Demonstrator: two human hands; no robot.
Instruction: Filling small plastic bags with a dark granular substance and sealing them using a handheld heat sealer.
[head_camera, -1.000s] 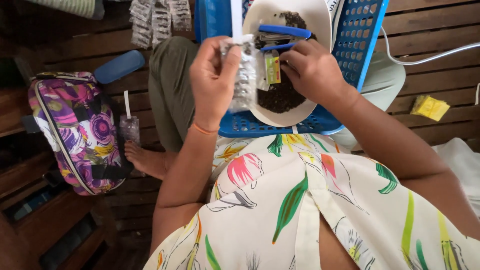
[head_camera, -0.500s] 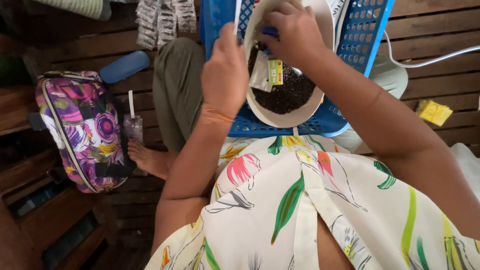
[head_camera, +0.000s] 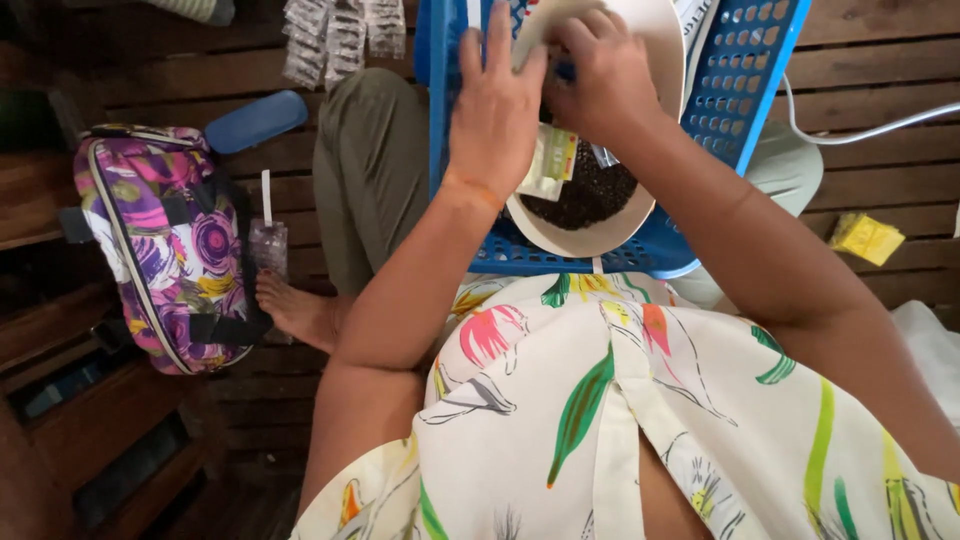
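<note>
Hands meet over a white bowl (head_camera: 590, 235) of dark grains resting in a blue basket (head_camera: 745, 90) on the lap. Left hand (head_camera: 497, 115) is spread, fingers extended; right hand (head_camera: 603, 75) pinches a small packet (head_camera: 548, 165), apparently. Risk: a tilted bowl spills grains through the basket's holes onto the floor (head_camera: 880, 170).

Looks like a home, person sitting on a wood plank floor (head_camera: 880, 160). Floral bag (head_camera: 165, 245), drink cup with straw (head_camera: 268, 240) beside a bare foot (head_camera: 295, 310). Sachet strips (head_camera: 340, 35) at the top edge.
</note>
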